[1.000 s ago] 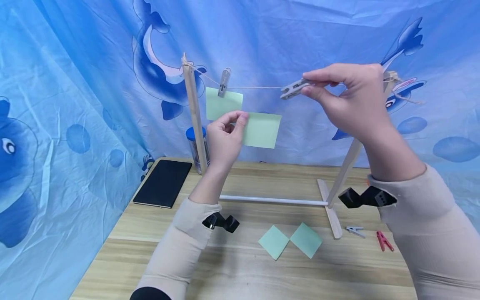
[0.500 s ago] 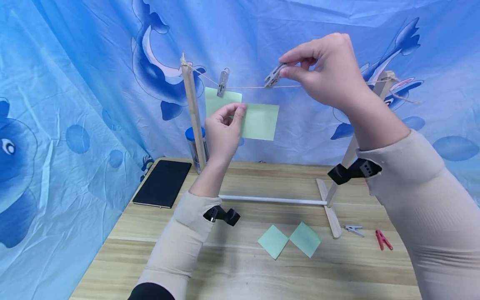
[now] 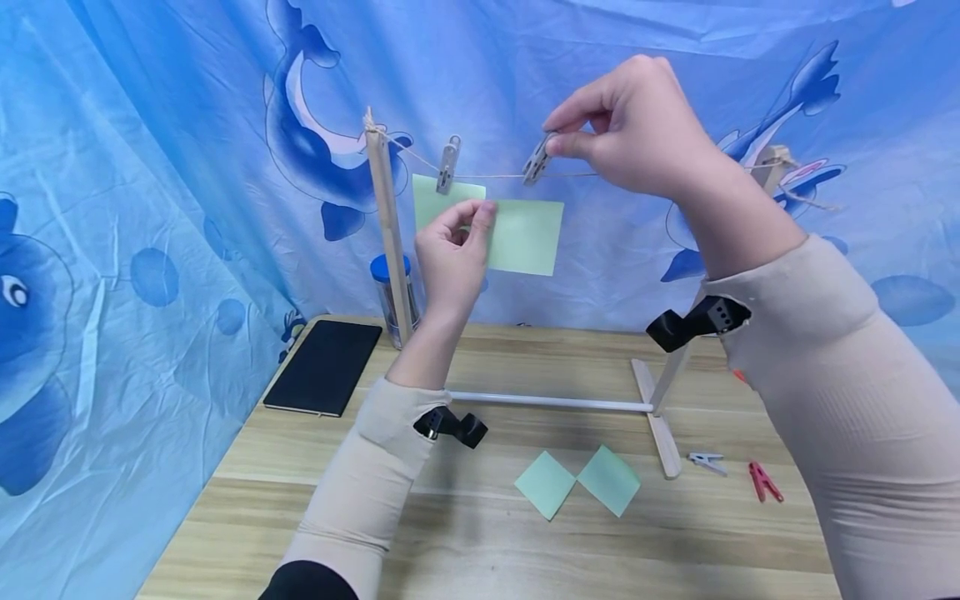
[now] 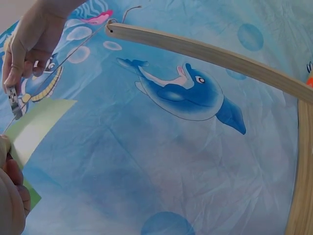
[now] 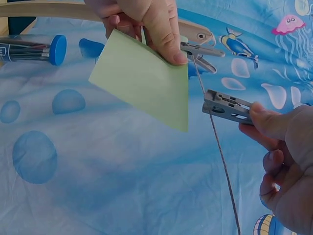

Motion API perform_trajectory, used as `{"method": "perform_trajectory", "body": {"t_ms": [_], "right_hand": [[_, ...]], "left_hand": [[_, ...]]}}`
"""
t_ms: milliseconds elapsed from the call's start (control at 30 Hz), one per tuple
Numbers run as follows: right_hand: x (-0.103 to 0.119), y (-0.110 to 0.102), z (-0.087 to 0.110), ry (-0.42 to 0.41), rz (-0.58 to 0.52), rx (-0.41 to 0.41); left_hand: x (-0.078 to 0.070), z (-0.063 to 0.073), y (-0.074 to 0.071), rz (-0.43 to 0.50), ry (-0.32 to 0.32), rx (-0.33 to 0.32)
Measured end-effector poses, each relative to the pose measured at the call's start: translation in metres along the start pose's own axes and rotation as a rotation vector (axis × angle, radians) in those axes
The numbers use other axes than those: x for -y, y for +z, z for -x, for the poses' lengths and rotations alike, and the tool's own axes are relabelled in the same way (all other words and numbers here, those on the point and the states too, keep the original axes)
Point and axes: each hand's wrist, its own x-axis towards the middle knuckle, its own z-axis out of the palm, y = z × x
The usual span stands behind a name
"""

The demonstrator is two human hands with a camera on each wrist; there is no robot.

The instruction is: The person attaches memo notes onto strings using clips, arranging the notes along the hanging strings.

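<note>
My left hand (image 3: 453,258) pinches a light green paper note (image 3: 525,237) at its upper left corner, just below the string (image 3: 487,176). Between thumb and finger of my right hand (image 3: 637,129) is a grey clothespin (image 3: 536,160), tilted, with its tip at the string. In the right wrist view the clothespin (image 5: 227,105) meets the string, and the note (image 5: 146,81) is apart from it. Another grey clothespin (image 3: 448,164) holds a second green note (image 3: 431,196) on the string at the left, partly hidden behind my left hand.
Wooden posts (image 3: 388,225) carry the string, joined low by a white rod (image 3: 555,402). On the table lie two green notes (image 3: 546,485), a pale clothespin (image 3: 707,462), a red clothespin (image 3: 765,482) and a black notebook (image 3: 324,367). A blue-lidded jar (image 3: 381,268) stands behind the left post.
My right hand has moved left and up with the clothespin, bringing its tip to the string and turning it steeper. My left hand has raised the note closer to the string.
</note>
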Motion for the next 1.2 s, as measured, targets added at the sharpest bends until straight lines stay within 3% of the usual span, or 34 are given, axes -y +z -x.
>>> {"method": "perform_trajectory", "body": {"t_ms": [600,1200], "right_hand": [[0.009,-0.001,-0.008,-0.025,0.046,0.097],[0.015,-0.004,-0.019,-0.039,0.119,0.264]], "left_hand": [[-0.004,-0.002,0.003,0.021,0.006,-0.036],[-0.006,-0.002,0.003,0.032,0.033,-0.025]]}}
